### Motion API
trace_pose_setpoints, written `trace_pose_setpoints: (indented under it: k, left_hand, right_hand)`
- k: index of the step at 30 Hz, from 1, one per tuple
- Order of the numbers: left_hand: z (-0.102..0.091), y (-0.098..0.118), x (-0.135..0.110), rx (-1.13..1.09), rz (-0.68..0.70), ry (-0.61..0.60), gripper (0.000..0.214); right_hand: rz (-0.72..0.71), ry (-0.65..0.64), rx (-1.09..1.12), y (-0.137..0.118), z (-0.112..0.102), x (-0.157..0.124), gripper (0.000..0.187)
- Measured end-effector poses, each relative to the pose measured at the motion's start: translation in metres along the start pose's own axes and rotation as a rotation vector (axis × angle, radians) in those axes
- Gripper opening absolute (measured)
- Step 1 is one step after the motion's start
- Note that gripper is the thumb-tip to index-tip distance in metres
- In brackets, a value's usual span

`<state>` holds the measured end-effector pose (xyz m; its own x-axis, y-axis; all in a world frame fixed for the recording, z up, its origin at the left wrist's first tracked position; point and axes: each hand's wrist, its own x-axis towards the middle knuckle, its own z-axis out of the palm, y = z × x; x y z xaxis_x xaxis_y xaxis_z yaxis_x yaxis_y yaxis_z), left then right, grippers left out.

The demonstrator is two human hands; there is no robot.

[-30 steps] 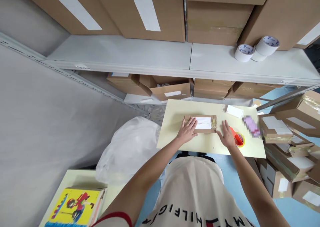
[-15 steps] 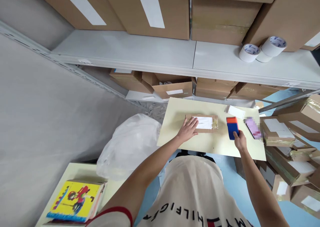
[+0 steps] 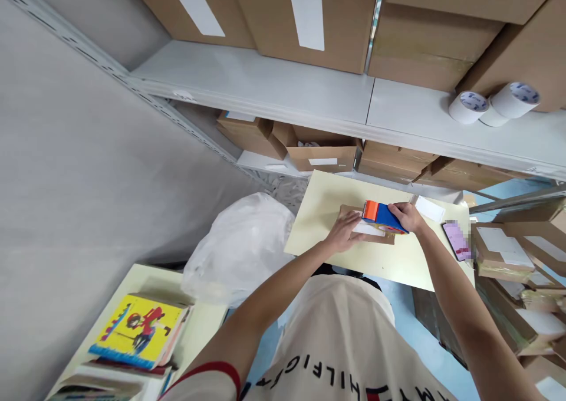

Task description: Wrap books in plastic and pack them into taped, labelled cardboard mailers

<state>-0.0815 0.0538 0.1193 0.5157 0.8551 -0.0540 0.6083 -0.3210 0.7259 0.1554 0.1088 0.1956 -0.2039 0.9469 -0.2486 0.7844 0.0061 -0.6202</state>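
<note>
A flat brown cardboard parcel (image 3: 380,237) with a white label lies on a small pale yellow table (image 3: 329,203). My left hand (image 3: 345,231) rests flat on the parcel's left part, fingers stretched out. My right hand (image 3: 409,216) grips the handle of an orange and blue tape dispenser (image 3: 382,215), which sits over the top of the parcel. A white slip of paper (image 3: 430,209) and a phone (image 3: 457,240) lie on the table to the right.
Grey shelves (image 3: 309,88) carry large cardboard boxes and rolls of white tape (image 3: 469,107). Taped parcels are piled at the right (image 3: 504,250). A white plastic bag (image 3: 239,247) sits left of the table. Picture books (image 3: 137,329) lie on a second table, bottom left.
My right hand picked up the tape dispenser from the table's right side and carried it left onto the parcel. My left hand stayed on the parcel. The view shifted right.
</note>
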Motion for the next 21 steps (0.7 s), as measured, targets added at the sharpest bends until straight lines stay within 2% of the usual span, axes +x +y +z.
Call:
trace_pose_setpoints:
  k: [3,6,11,15,18,21]
  left_hand:
    - [-0.003,0.011,0.013,-0.537,-0.264,0.136,0.046]
    - [-0.006,0.020,0.029,-1.055,-0.486,0.109,0.044]
    - [-0.011,0.030,0.039,-1.522,-0.656,0.070,0.040]
    - [-0.013,0.037,0.040,-1.604,-0.752,0.106,0.029]
    - [-0.015,0.040,0.041,-1.441,-0.749,0.194,0.021]
    - [-0.018,0.028,0.035,-1.247,-0.688,0.308,0.018]
  right_hand:
    - [-0.022,-0.022,-0.006,0.005,-0.002,0.000,0.058]
    - [-0.033,-0.019,-0.001,0.009,-0.003,-0.003,0.059]
    - [-0.049,-0.010,0.001,0.014,-0.002,-0.006,0.060]
    - [-0.077,-0.004,-0.023,0.012,-0.002,-0.007,0.060]
    - [-0.079,-0.033,-0.079,0.006,-0.002,-0.007,0.059]
    - [-0.070,-0.071,-0.190,-0.001,-0.006,-0.010,0.057]
